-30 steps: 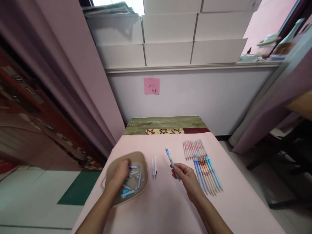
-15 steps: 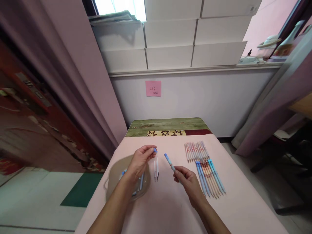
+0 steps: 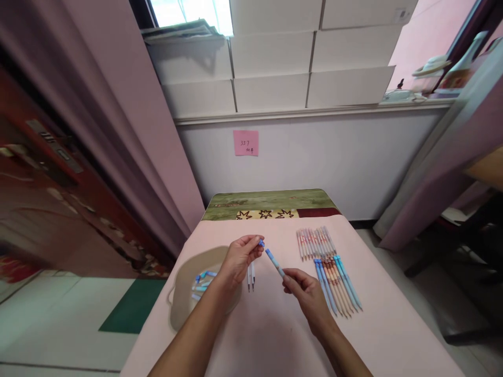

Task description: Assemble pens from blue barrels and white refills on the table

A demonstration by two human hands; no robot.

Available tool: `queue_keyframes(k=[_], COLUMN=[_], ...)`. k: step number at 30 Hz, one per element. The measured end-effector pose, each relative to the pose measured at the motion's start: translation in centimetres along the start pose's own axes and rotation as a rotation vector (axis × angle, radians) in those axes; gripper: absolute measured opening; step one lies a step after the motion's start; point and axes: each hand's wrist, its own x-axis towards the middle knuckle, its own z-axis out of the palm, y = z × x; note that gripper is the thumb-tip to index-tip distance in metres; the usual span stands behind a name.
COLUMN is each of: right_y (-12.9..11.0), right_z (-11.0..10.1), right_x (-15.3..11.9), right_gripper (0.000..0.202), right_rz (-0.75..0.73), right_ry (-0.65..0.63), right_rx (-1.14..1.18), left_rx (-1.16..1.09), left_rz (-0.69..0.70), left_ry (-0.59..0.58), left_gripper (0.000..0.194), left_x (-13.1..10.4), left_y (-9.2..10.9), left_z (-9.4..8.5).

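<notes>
My left hand pinches a small blue pen cap between thumb and fingers. Held in my right hand is a light blue pen barrel, tilted, its darker blue end up and toward the cap. A small gap separates the two. Below my left hand, white pen refills with dark tips lie on the table, their upper ends partly hidden by the fingers. My left forearm crosses a beige basin that contains several blue pen parts.
At the right lie a row of blue, tan and cyan pens and, behind it, a row of clear pens with reddish print. A pink cloth covers most of the table. A wall with a pink note stands beyond.
My left hand has moved right with the blue cap, closer to the barrel's end. My right hand holds the barrel in nearly the same place. More of the basin's contents now shows.
</notes>
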Motion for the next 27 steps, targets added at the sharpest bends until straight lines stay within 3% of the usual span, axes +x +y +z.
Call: queue_keyframes(k=[11, 14, 20, 27], right_y=[0.5, 0.9, 1.5, 3.1], right_z=[-0.2, 0.0, -1.0, -4.8], right_x=[0.0, -0.3, -1.6, -3.1], right_gripper=[0.039, 0.032, 0.017, 0.016], right_rz=[-0.008, -0.061, -0.134, -0.146], right_ry=[0.007, 0.048, 0.181, 0.319], right_rx=[-0.012, -0.120, -0.530, -0.676], left_rx=[0.137, 0.203, 0.266, 0.233], left_rz=[0.048, 0.086, 0.133, 0.060], left_ry=[0.003, 0.013, -0.036, -0.083], left_gripper=[0.033, 0.031, 0.028, 0.034], left_x=[0.1, 0.0, 0.1, -0.1], left_y=[-0.5, -1.1, -4.1, -8.3], left_z=[0.5, 0.8, 2.9, 5.2])
